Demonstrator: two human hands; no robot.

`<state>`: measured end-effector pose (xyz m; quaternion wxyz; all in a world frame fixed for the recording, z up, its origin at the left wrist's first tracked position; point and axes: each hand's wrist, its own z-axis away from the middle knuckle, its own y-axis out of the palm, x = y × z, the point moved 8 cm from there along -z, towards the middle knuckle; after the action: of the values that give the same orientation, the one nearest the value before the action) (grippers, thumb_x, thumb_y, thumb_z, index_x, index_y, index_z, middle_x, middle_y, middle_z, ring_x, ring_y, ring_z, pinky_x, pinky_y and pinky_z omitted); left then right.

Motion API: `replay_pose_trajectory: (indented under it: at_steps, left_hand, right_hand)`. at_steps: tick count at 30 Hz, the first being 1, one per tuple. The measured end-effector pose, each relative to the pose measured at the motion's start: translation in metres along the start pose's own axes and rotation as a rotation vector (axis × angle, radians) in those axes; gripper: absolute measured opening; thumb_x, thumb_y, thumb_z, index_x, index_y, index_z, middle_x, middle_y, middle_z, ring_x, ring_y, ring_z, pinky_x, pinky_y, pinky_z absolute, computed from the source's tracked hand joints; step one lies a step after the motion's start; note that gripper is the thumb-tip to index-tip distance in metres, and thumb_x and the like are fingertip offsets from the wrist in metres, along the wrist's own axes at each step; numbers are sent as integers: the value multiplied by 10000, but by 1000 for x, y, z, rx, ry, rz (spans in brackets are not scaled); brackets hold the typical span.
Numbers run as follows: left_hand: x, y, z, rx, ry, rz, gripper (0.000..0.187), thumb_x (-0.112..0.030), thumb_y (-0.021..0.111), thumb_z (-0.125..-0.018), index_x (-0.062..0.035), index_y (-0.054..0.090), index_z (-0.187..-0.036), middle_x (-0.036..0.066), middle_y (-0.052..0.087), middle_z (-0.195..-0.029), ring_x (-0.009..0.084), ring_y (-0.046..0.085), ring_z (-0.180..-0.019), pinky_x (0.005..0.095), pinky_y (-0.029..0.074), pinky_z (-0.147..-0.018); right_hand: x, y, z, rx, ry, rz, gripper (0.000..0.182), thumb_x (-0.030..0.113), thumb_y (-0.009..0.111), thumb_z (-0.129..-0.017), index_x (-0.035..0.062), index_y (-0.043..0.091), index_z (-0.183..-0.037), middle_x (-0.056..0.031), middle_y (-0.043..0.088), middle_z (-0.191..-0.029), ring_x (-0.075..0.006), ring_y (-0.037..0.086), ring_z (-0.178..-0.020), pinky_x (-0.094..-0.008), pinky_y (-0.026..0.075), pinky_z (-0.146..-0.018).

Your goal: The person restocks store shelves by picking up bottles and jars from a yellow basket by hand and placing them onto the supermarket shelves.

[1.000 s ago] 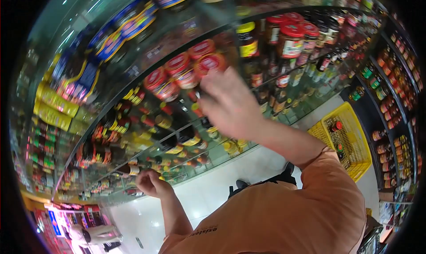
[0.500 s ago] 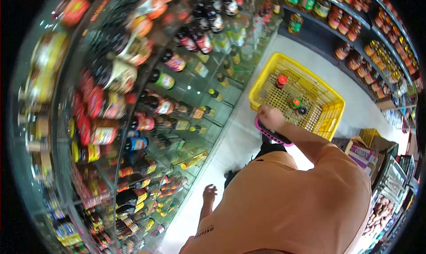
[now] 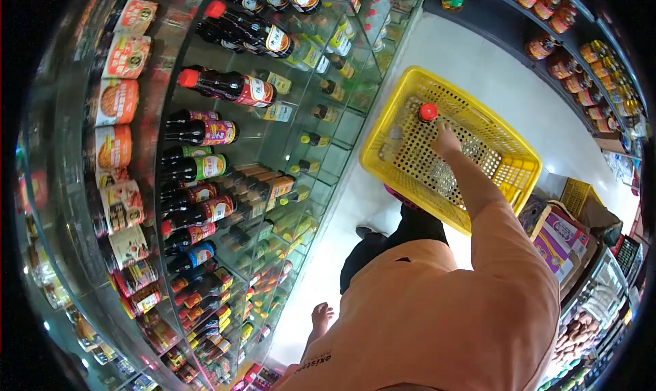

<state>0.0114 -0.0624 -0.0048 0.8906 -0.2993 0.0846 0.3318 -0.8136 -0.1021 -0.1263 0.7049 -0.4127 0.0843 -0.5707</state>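
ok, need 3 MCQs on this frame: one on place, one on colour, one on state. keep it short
1. Where is the right hand?
A. On a shelf bottle
B. Inside the basket
C. In a pocket

2. What colour is the basket?
A. Yellow
B. Green
C. Blue

3. How is the left hand?
A. Gripping a jar
B. Holding a phone
C. Hanging with nothing in it

Answers:
1 B: the arm reaches down into the basket, the hand beside a red-capped bottle.
2 A: its mesh walls are bright yellow.
3 C: it hangs above the floor beside the glass shelves, fingers loose, nothing in it.
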Motion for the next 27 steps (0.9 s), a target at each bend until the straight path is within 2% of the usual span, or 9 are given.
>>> replay_pose_trajectory:
  at_steps: [1,8,9,12,14,15,16,22,27]
  left_hand:
    - [12,-1,12,-55,-213,107,348,-231,550,-1009,3,575,-1266,170,703,-1016,235,707,-790,345,564,-677]
    - [4,21,90,-25,-191,-184,341,-288,594,-985,-35,648,-1208,102,712,-975,181,689,-810,308,550,-683]
    - [103,23,73,-2,-259,-51,326,-298,606,-980,-41,678,-1166,77,712,-963,160,681,-800,298,550,-696]
    - [108,28,85,-2,-258,-158,331,-297,598,-982,-37,679,-1170,80,720,-982,165,689,-811,299,553,-706]
    - [56,29,95,-13,-139,-271,324,-283,597,-984,-32,671,-1177,90,722,-988,173,693,-819,303,557,-706]
    - [17,30,96,-23,-7,-384,318,-269,596,-986,-28,662,-1183,100,723,-994,181,698,-826,308,562,-706]
    - [-6,30,93,-22,-8,-385,318,-269,596,-986,-28,662,-1183,100,723,-994,181,698,-826,308,562,-706]
    - [-37,29,34,-42,-14,-109,297,-205,610,-993,-11,611,-1218,142,723,-956,196,702,-781,304,569,-687]
    - [-49,38,-41,61,181,269,292,-138,597,-987,1,583,-1244,109,699,-967,174,679,-824,290,560,-719]
  right_hand:
    - [7,-5,-19,-62,-11,45,770,135,656,-841,94,308,-1527,-195,370,-1534,-402,442,-1365,-456,423,-1123]
    - [46,-1,-103,40,75,182,832,209,732,-861,200,275,-1556,-209,308,-1554,-439,450,-1353,-531,457,-1089]
    - [38,6,-110,35,100,162,799,231,722,-888,203,275,-1550,-192,283,-1574,-440,487,-1320,-524,515,-1018]
    - [42,3,-108,24,179,107,777,236,723,-900,219,285,-1541,-180,239,-1606,-439,546,-1266,-504,592,-918]
    - [29,3,-103,-37,238,61,800,255,741,-882,225,288,-1541,-184,211,-1619,-440,551,-1261,-511,594,-913]
    - [17,11,-113,-129,162,64,717,257,785,-812,220,440,-1439,-220,416,-1446,-446,588,-1198,-491,571,-919]
    - [7,11,-108,-128,163,64,717,257,785,-812,220,440,-1439,-220,416,-1446,-446,588,-1198,-491,571,-919]
    - [32,-62,30,-352,-619,-259,578,23,774,-789,104,532,-1308,-108,562,-1237,-293,618,-1106,-396,514,-954]
    - [59,-97,178,11,-572,-933,506,-110,716,-773,86,576,-1218,-74,524,-1257,-234,570,-1157,-380,489,-980]
